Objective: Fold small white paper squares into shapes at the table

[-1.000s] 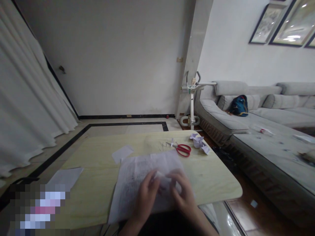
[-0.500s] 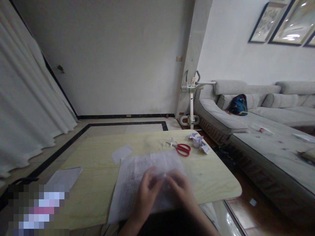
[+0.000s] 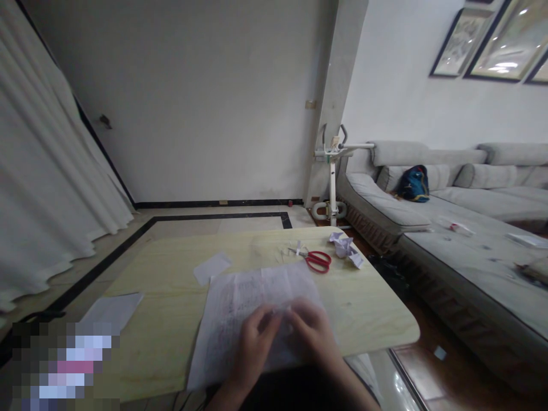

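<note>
Home living room, grey sofa (image 3: 462,260), white curtain (image 3: 49,171), framed pictures (image 3: 505,43), what seems an exercise machine (image 3: 333,178)

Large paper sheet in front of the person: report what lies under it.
The light wooden table is beneath the large sheet. Whatever else it covers, if anything, cannot be seen.

Fingers (image 3: 273,324) pinch a small white piece (image 3: 284,309) above a written sheet (image 3: 233,305).

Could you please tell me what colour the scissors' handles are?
The scissors' handles are red, seen best in the head view.
</note>
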A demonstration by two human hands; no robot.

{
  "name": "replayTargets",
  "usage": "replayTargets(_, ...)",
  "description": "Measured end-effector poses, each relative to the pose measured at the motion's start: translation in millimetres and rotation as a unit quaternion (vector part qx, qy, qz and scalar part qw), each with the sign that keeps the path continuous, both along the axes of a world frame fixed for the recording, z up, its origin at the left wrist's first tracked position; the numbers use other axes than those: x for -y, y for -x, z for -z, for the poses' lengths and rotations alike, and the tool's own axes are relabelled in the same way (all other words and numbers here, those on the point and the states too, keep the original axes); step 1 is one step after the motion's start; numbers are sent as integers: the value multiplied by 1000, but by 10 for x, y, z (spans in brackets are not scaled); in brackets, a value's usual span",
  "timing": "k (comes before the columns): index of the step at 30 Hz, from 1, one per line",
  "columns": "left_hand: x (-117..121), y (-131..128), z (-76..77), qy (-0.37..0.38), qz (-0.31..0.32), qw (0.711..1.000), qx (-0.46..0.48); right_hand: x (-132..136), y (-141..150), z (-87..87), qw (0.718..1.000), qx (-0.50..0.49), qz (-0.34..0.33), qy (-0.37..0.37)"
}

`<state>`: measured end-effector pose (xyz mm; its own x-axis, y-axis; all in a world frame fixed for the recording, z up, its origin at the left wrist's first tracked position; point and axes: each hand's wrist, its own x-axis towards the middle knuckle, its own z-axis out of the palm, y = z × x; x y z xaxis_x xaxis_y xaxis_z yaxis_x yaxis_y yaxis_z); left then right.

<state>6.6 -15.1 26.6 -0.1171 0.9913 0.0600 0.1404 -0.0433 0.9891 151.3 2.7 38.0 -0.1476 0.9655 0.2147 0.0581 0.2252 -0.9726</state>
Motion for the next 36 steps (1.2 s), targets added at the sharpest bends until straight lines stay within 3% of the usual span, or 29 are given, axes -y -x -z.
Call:
replayTargets(15,2,8,18,-22,17,1000,2,-21,10,11,999,-12,24,24)
replayTargets(26,17,12,-4,4,25,1000,-8,-12,27,17,998,-20,41,42)
replayTargets(36,7,0,-11,4,-14,1000,-13,2,25,47,999,-4,30,23)
